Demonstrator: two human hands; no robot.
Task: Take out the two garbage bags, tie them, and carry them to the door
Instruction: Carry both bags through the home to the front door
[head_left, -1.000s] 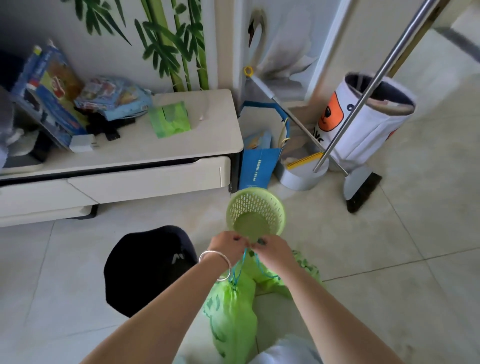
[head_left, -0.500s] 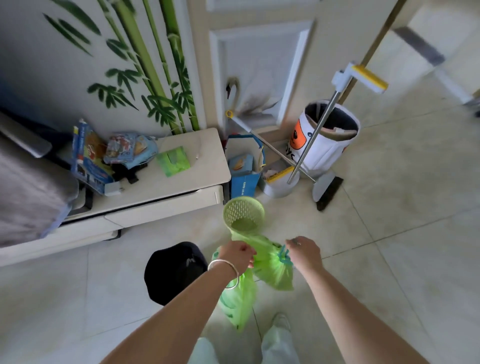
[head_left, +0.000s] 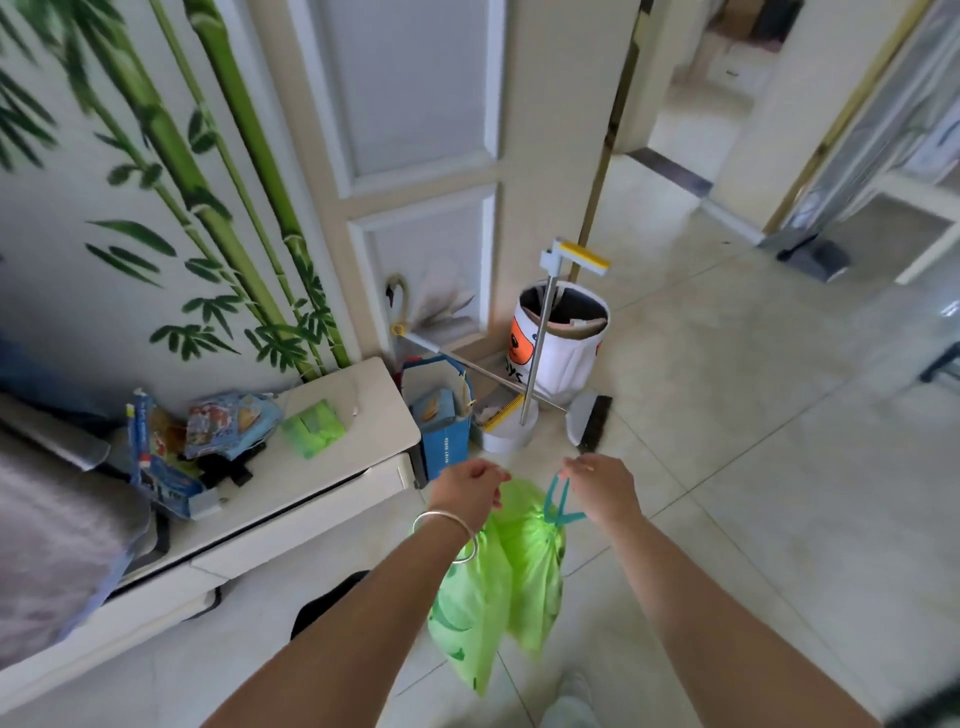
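Now, head view: both my hands are up in front of me, apart from each other, above the tiled floor (head_left: 753, 493). My left hand (head_left: 470, 488), with a bangle (head_left: 447, 530) on its wrist, is closed on the top of one green bag (head_left: 467, 618). My right hand (head_left: 602, 488) is pinched on the teal drawstring (head_left: 558, 501) of the second bag (head_left: 535, 561). Both bags hang clear of the floor, touching each other, between my forearms. Their necks look gathered; whether a knot is finished I cannot tell. A white cabinet (head_left: 332, 467) stands to my left, with a green packet (head_left: 314, 427) near its right edge. Beyond its right end: a blue carrier (head_left: 444, 436), a dustpan with broom (head_left: 535, 358), and a white bin (head_left: 563, 343) against the door (head_left: 415, 104).
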